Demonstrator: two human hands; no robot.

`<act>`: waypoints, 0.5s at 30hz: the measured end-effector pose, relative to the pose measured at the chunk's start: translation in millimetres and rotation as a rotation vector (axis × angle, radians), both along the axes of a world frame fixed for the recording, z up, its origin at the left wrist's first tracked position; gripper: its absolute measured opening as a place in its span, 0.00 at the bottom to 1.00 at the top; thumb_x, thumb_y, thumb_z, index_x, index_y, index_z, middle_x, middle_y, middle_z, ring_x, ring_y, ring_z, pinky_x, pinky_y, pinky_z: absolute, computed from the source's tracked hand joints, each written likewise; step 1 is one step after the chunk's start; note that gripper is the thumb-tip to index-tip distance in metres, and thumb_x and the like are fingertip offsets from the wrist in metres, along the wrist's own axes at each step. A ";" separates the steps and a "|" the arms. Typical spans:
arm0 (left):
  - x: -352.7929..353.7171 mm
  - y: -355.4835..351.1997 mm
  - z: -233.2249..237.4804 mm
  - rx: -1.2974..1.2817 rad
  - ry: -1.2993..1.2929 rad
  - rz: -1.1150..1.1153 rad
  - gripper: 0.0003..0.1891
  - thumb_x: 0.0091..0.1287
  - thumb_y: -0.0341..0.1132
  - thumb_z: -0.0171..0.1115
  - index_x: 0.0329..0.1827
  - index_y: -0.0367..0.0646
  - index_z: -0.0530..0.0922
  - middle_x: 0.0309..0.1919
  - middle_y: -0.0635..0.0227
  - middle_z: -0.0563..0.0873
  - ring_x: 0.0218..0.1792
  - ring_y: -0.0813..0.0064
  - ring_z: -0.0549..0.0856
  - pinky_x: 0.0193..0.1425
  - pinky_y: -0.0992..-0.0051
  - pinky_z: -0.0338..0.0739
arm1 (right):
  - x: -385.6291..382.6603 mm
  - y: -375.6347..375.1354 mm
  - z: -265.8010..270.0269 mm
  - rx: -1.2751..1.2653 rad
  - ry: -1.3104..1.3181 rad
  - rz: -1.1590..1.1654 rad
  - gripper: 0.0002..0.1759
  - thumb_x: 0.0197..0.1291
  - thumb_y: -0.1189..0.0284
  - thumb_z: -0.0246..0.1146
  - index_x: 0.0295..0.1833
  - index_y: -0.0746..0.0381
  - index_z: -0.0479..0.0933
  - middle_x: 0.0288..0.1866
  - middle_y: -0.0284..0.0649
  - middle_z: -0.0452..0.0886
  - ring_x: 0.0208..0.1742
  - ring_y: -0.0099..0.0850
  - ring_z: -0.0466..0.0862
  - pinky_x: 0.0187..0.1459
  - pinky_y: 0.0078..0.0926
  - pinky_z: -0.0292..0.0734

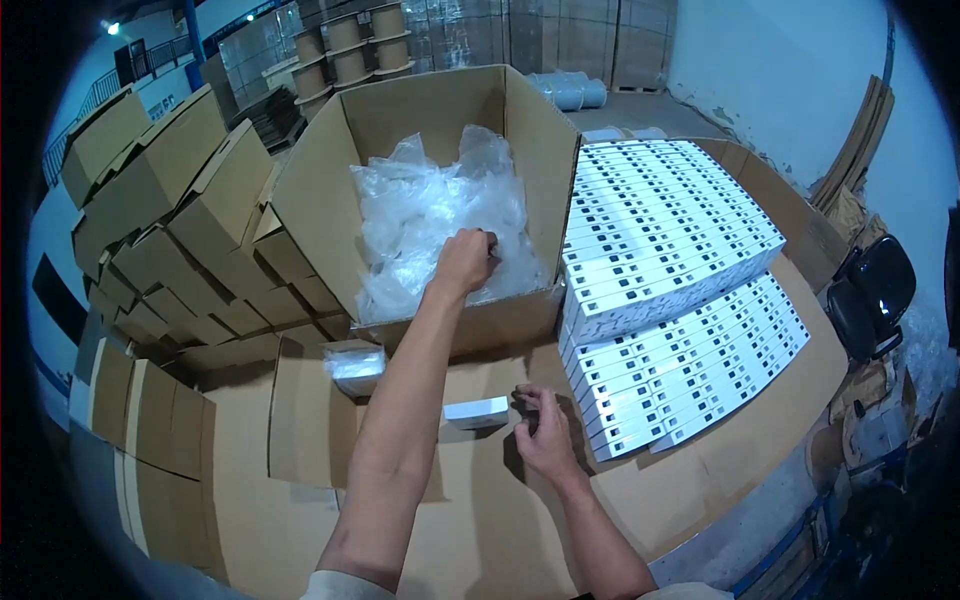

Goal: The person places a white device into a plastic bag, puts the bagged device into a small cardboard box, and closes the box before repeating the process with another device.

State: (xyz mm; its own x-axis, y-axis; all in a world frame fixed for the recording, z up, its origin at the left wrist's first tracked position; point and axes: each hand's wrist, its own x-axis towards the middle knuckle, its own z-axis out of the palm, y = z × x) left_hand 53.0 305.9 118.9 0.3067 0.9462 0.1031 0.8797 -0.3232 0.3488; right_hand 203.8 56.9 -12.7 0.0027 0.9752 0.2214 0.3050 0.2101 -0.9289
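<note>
My left hand reaches over the front wall of a large open cardboard carton, its fingers curled in a pinch at the clear plastic bags heaped inside. Exactly how much of a bag lies between the fingertips is hidden. Lower down, my right hand is open above the cardboard-covered table, thumb and fingers apart. Just left of its fingertips lies a small white box, not gripped. Left of my left forearm, a small open carton has plastic-wrapped items at its back edge.
On the right, white boxes with dark square marks are stacked in long rows, in two tiers. Folded cardboard cartons pile up at the left. A black chair stands beyond the table's right edge. Large spools are at the back.
</note>
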 end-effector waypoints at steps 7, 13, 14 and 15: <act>-2.8 11.0 -22.7 0.402 -0.523 -0.005 0.09 0.68 0.30 0.65 0.40 0.30 0.78 0.32 0.45 0.86 0.37 0.47 0.88 0.47 0.55 0.81 | -1.8 -0.8 8.2 -0.011 -0.008 0.003 0.29 0.57 0.86 0.56 0.67 0.67 0.69 0.61 0.56 0.81 0.63 0.48 0.85 0.62 0.45 0.82; -6.8 13.9 -22.7 0.434 -0.746 -0.015 0.12 0.72 0.31 0.63 0.50 0.34 0.72 0.29 0.47 0.82 0.32 0.53 0.84 0.44 0.60 0.79 | -1.9 -1.6 10.2 -0.043 0.000 0.008 0.30 0.58 0.87 0.56 0.68 0.68 0.69 0.61 0.56 0.80 0.65 0.48 0.83 0.64 0.44 0.81; -6.2 10.8 -18.2 0.353 -0.725 0.030 0.14 0.72 0.32 0.64 0.52 0.35 0.71 0.28 0.47 0.82 0.32 0.53 0.84 0.44 0.59 0.79 | -2.0 -1.6 10.6 -0.049 -0.002 0.011 0.30 0.58 0.87 0.56 0.68 0.68 0.68 0.62 0.56 0.80 0.66 0.48 0.83 0.65 0.44 0.80; -5.9 8.2 -13.3 0.273 -0.704 0.075 0.16 0.73 0.34 0.66 0.54 0.36 0.70 0.28 0.47 0.82 0.32 0.52 0.84 0.43 0.58 0.79 | -2.0 -1.7 11.8 -0.055 -0.004 0.013 0.30 0.58 0.87 0.56 0.68 0.68 0.68 0.62 0.56 0.80 0.66 0.48 0.83 0.66 0.44 0.80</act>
